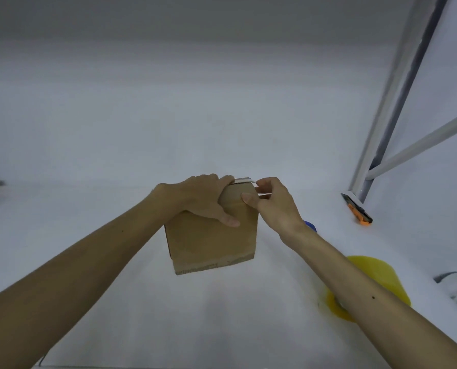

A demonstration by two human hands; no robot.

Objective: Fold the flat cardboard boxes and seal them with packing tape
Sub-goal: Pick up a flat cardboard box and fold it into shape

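While the cardboard box (211, 241) stands mid-surface (115, 155), the left hand (203, 201) curls its fingers over the box top; the right hand (272, 206) has its fingers pinching a pale strip (264, 194) at the box top's 3 o'clock edge. A yellow tape roll (376, 272) lies at 4 o'clock.

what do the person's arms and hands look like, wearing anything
Both arms are bare to the frame edge: no sleeves show. The left hand and right hand wear no gloves, and no rings, watch or bracelet are visible. The right forearm has one small dark dot; the left forearm a fainter one.
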